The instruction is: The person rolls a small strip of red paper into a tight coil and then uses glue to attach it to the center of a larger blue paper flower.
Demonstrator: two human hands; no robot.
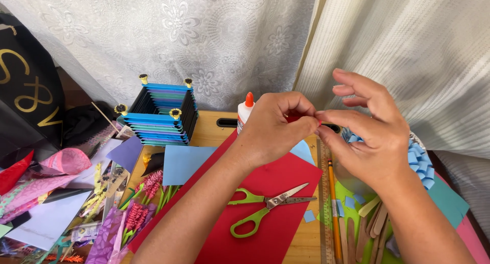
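Here, the left hand (273,128) and right hand (367,134) pinch one tiny red paper scrap (317,122) between fingertips above a red sheet (265,192). Held so lightly, it could slip and vanish among the scissors (263,205) and clutter.

A white glue bottle (245,112) with an orange cap stands at the bench's far edge, its label mostly hidden.
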